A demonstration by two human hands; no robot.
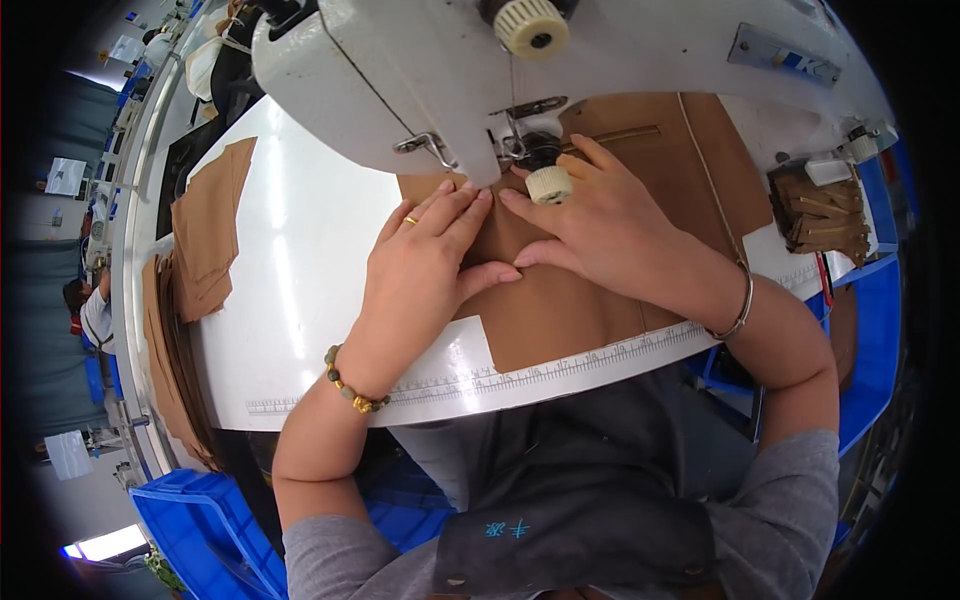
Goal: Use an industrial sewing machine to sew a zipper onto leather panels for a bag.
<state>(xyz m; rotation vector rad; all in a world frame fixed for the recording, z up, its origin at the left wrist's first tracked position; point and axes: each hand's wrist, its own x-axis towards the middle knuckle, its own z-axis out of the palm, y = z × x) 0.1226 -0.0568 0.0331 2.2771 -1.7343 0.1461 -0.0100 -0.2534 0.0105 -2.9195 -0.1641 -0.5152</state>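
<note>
A piece of brown fabric (pixel 590 300) lies across the white sewing table under the head of a white sewing machine (pixel 400 80). My left hand (pixel 425 245) rests flat on the fabric's left part, its fingertips close to the machine's needle area and its thumb stretched to the right. My right hand (pixel 600 215) presses on the fabric from the right, fingers spread, some fingertips partly hidden behind a cream knob (pixel 549 186). Both thumbs nearly meet on the cloth. A slit-like strip (pixel 625 132) shows in the fabric beyond my right hand.
Stacked brown fabric pieces (pixel 212 230) lie at the table's left, with more hanging over the edge (pixel 170 360). Small brown pieces (pixel 822 212) are heaped at the right. A ruler strip (pixel 560 372) runs along the front edge. Blue bins (pixel 205 535) stand at both sides.
</note>
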